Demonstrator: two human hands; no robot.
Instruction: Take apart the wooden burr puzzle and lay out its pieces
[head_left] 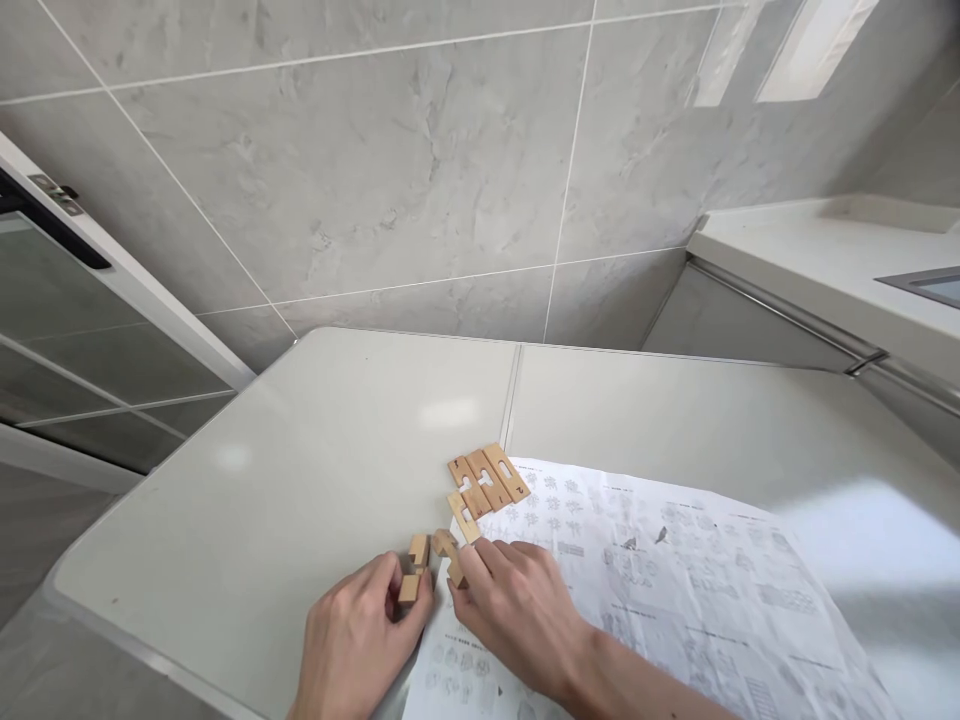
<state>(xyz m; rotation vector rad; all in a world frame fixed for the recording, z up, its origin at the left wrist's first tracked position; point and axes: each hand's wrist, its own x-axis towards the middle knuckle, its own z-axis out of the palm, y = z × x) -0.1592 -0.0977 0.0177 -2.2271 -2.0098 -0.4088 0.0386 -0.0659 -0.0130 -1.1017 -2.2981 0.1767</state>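
Observation:
My left hand [364,625] is closed with thumb and fingers around a notched wooden puzzle block [410,588], just above the white table. Close beside it, my right hand [525,610] pinches another notched wooden block [454,565] over the left edge of a printed paper sheet [645,580]. Its fingertips partly hide that block. Just beyond the hands lie several flat wooden puzzle pieces [491,480], side by side, with cut-outs and small dark marks. A paler notched piece [463,517] rests at their near end.
The white folding table [262,480] has a seam [513,400] across its middle. A grey tiled wall [375,180] stands behind it. At the right is a white counter [840,270], and at the left a white-framed glass door [97,310].

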